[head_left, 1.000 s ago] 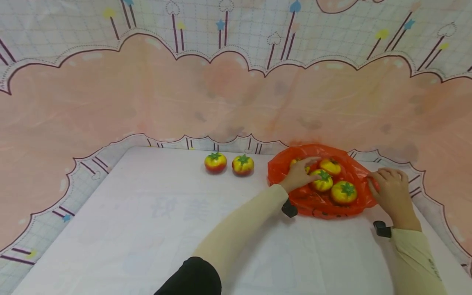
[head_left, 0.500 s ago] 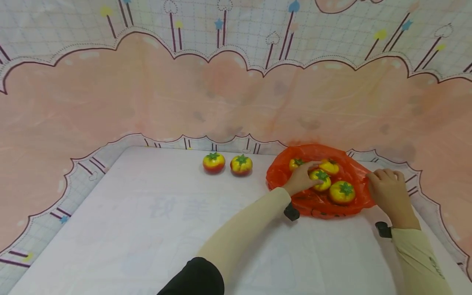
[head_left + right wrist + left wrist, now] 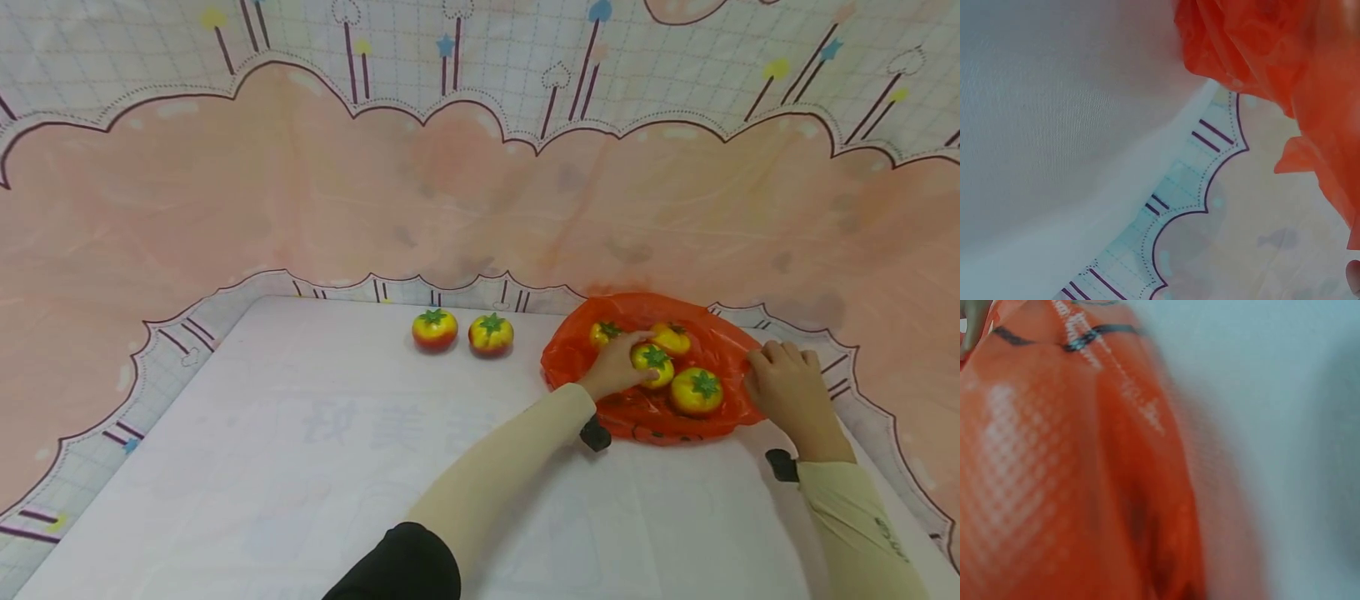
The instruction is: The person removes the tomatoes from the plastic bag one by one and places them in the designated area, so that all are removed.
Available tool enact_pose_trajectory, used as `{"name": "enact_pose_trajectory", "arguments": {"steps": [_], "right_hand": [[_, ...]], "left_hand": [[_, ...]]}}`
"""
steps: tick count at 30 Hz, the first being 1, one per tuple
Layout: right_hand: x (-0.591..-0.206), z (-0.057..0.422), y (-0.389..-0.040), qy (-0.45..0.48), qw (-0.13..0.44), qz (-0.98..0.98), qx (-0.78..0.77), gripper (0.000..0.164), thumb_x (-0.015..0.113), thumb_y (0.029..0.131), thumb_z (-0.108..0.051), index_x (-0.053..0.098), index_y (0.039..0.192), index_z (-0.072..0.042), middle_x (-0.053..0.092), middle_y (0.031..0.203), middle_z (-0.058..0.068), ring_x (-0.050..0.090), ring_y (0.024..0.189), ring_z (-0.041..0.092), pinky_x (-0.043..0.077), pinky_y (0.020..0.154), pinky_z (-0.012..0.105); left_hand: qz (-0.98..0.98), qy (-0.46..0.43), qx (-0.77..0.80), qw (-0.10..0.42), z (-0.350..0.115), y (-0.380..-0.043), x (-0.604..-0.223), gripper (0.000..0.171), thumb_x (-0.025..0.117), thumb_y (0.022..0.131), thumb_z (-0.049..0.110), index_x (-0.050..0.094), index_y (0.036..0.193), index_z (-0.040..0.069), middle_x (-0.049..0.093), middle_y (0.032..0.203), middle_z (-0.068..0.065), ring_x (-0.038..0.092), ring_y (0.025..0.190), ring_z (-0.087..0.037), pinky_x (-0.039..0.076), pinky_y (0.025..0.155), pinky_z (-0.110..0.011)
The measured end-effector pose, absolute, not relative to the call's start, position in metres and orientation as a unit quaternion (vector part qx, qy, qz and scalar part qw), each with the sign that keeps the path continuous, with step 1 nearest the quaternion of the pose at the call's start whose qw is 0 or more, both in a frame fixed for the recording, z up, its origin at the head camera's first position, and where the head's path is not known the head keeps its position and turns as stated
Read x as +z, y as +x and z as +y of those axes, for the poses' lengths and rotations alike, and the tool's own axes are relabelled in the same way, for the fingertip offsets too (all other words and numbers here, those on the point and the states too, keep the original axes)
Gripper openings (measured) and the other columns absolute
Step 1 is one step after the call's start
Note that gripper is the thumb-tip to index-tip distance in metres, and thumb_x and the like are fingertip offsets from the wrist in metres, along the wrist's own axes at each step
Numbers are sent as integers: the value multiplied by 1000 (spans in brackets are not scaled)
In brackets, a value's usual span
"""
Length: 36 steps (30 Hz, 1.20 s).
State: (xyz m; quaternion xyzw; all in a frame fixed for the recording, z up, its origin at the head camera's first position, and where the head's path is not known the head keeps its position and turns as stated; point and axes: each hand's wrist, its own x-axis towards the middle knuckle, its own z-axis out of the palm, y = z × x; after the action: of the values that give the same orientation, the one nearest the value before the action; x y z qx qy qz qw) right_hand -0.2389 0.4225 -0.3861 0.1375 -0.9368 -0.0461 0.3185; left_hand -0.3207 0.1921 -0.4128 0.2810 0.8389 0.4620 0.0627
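Observation:
An orange-red plastic bag point(image 3: 566, 358) lies spread open at the right of the table, with several yellow-and-red tomato-like fruits point(image 3: 696, 392) with green star-shaped tops inside. Reaching into it, my left hand point(image 3: 613, 368) has thumb and fingers around one such fruit point(image 3: 654, 363). My right hand point(image 3: 789, 396) pinches the bag's right edge; its fingertips are partly hidden. In the left wrist view the bag's side point(image 3: 1029, 475) fills much of the picture. Gathered folds of the bag point(image 3: 1254, 56) hang in the right wrist view.
Two more fruits, one point(image 3: 434, 331) beside the other point(image 3: 491, 335), stand near the back edge of the white table point(image 3: 300, 467), left of the bag. Behind the table hangs a peach-coloured patterned cloth point(image 3: 450, 208).
My left hand has shifted slightly down and right around the fruit, uncovering more of the fruit at the bag's left. My right hand stays at the bag's edge.

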Motion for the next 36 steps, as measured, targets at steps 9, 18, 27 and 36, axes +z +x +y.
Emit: {"name": "enact_pose_trajectory", "arguments": {"steps": [9,18,27,36], "right_hand": [[-386,426,-240,158,307,-937,-56,20,68,68,1,59,84,7,54,77,22,49,77,40,42,68,54],[-385,425,-239,160,302,-938,-52,22,72,68,1,60,85,7,55,79,22,49,79,40,42,72,56],[-386,427,-238,162,318,-933,-42,21,70,66,2,59,84,6,54,77,21,48,78,39,41,70,55],[-386,427,-238,166,323,-931,-38,22,72,66,3,60,84,5,56,77,22,49,77,40,42,70,55]], "left_hand": [[846,290,446,44,194,-321,-414,57,72,82,20,49,135,19,53,135,0,52,120,-14,44,101,-22],[849,296,436,44,192,-320,-413,56,72,83,16,50,134,19,55,134,1,54,119,-13,45,100,-19],[865,305,398,26,192,-321,-413,54,71,83,7,53,133,15,57,132,0,53,118,-13,43,99,-15],[893,292,342,6,196,-318,-414,52,72,81,8,56,130,15,61,127,1,51,117,-13,37,103,-17]]}}
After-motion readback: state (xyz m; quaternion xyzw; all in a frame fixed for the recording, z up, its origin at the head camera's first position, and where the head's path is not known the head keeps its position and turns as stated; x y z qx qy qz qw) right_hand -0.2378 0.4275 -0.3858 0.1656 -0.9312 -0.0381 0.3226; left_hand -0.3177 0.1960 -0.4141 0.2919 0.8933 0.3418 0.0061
